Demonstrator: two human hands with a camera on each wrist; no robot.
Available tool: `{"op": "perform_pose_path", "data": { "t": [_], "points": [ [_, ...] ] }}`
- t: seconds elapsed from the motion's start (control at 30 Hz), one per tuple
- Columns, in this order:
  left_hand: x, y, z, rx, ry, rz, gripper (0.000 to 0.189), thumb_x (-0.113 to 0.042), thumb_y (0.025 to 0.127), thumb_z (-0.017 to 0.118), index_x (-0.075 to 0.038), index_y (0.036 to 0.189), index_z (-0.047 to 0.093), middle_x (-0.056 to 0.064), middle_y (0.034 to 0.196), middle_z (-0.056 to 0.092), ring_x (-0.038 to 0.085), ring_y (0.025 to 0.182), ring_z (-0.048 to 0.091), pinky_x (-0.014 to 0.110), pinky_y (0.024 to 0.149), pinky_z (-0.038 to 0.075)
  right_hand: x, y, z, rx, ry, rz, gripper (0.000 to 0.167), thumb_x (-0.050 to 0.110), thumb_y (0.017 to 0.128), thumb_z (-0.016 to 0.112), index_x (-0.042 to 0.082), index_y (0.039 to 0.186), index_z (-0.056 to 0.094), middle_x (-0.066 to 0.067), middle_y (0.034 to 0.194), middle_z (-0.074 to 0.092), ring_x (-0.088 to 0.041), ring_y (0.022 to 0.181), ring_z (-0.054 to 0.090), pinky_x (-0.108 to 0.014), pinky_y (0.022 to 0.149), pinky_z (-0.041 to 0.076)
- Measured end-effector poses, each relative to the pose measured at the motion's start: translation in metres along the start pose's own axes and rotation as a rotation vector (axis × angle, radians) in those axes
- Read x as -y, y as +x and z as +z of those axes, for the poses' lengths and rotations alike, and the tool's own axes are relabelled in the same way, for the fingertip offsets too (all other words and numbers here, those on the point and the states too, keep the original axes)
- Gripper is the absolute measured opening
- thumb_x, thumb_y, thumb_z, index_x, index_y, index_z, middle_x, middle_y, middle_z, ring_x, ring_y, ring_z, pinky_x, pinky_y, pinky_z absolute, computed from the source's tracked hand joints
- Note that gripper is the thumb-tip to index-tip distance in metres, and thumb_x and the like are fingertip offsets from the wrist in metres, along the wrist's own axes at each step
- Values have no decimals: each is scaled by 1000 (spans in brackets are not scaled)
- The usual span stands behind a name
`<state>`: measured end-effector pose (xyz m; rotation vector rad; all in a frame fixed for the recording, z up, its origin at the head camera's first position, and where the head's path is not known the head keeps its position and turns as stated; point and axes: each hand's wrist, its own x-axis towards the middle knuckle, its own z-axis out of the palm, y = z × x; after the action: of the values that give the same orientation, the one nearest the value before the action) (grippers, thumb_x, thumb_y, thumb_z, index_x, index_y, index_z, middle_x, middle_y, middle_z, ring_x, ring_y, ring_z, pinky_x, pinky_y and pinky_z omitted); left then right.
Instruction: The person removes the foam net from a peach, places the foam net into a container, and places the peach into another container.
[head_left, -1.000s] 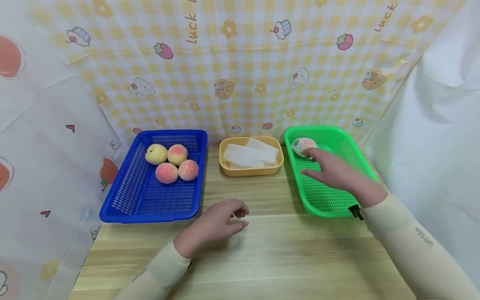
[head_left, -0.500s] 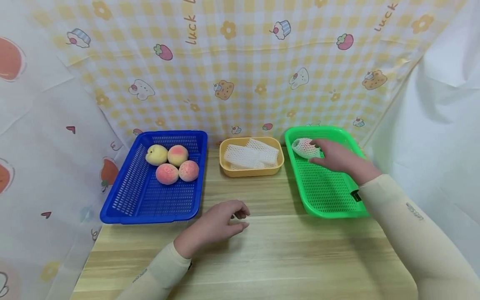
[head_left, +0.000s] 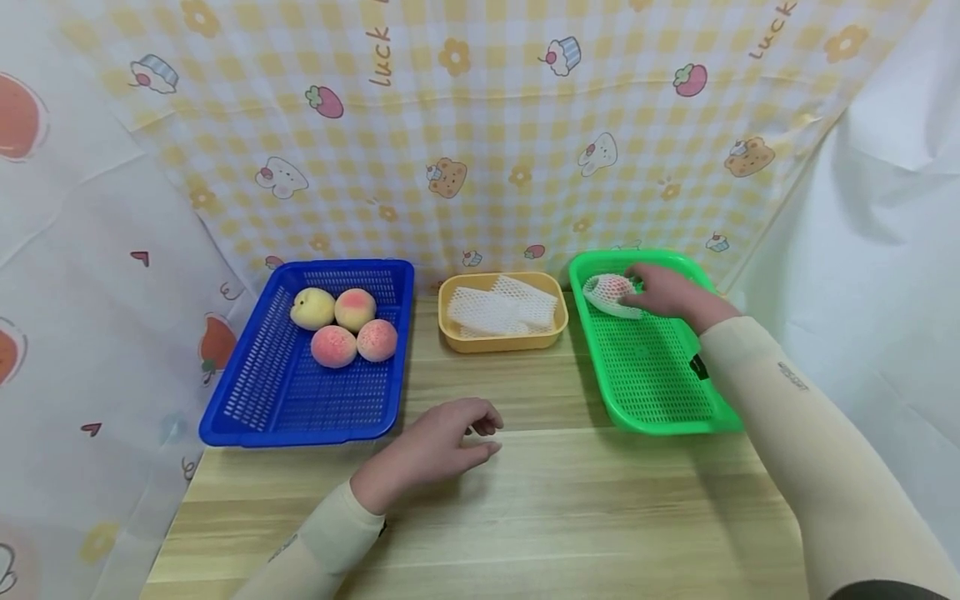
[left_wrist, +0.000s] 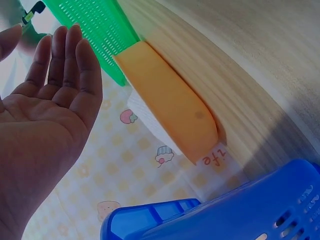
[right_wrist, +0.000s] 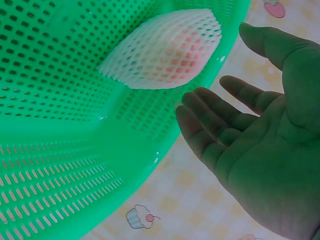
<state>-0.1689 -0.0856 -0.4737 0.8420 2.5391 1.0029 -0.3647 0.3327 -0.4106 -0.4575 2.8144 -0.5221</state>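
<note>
A peach in a white foam net sleeve [head_left: 606, 292] lies in the back left corner of the green basket [head_left: 652, 383]. Beside it is my right hand [head_left: 667, 292], reaching over the basket. The right wrist view shows that hand's fingers [right_wrist: 210, 117] loosely spread and apart from the netted peach [right_wrist: 167, 55], holding nothing. My left hand [head_left: 446, 442] hovers over the front of the wooden table, its fingers relaxed and its palm bare in the left wrist view.
Several bare peaches [head_left: 334, 346] sit in the blue basket [head_left: 322, 421] at the left. Between the baskets stands a small yellow tray [head_left: 502, 343] with white foam nets [head_left: 487, 312]. A checked cloth [head_left: 495, 125] hangs behind.
My right hand has moved away from the netted peach, toward the back right, uncovering more of its sleeve. The peach stays in its corner. My left hand has barely moved.
</note>
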Motion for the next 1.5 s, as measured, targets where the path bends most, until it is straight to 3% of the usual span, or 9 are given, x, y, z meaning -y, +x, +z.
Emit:
{"op": "perform_pose_path", "data": {
  "t": [0.27, 0.6, 0.93, 1.1, 1.23, 1.4, 1.5],
  "points": [
    [0, 0, -1, 9, -4, -4, 21, -29, 106, 77, -18, 124, 73, 3, 119, 76, 19, 111, 71, 41, 100, 59, -12, 16, 4, 21, -17, 18, 69, 30, 108, 72, -16, 152, 46, -41, 152, 51, -59, 138, 52, -72, 115, 42],
    [2, 1, 0, 29, 47, 31, 24, -28, 105, 78, -15, 125, 74, 1, 117, 76, 10, 108, 68, 39, 99, 59, -17, 38, 10, 41, -1, 54, 84, 31, 103, 79, -16, 158, 38, -41, 157, 46, -59, 143, 46, -71, 118, 39],
    [4, -3, -2, 85, 89, -20, 35, -32, 105, 77, -12, 133, 72, 3, 123, 74, 17, 114, 68, 42, 103, 58, -28, 54, 21, 76, 27, 73, 80, 30, 101, 81, -9, 157, 39, -34, 144, 56, -49, 124, 59, -66, 102, 51],
    [4, -6, 0, 150, 128, -47, 42, -34, 104, 78, -10, 138, 70, 6, 129, 73, 21, 114, 68, 43, 103, 56, -29, 54, 23, 83, 29, 86, 82, 31, 102, 79, -8, 159, 36, -35, 146, 54, -51, 127, 57, -69, 105, 49],
    [2, -9, 1, 191, 152, -86, 47, -37, 103, 80, -10, 141, 69, 3, 128, 71, 14, 102, 63, 42, 99, 55, -30, 54, 26, 89, 34, 83, 84, 31, 102, 79, -9, 160, 34, -37, 150, 50, -53, 130, 55, -71, 108, 46],
    [2, -10, 1, 201, 170, -116, 50, -41, 103, 79, -12, 142, 68, 1, 126, 70, 12, 100, 61, 42, 100, 55, -29, 56, 30, 89, 42, 68, 89, 31, 102, 81, -7, 164, 30, -38, 159, 43, -56, 141, 48, -74, 115, 41],
    [2, -9, 1, 206, 170, -126, 50, -42, 104, 78, -14, 143, 68, 1, 129, 70, 12, 104, 62, 43, 103, 55, -28, 57, 32, 81, 46, 56, 88, 30, 101, 81, -6, 164, 31, -37, 157, 46, -55, 139, 51, -73, 112, 43]
  ]
}}
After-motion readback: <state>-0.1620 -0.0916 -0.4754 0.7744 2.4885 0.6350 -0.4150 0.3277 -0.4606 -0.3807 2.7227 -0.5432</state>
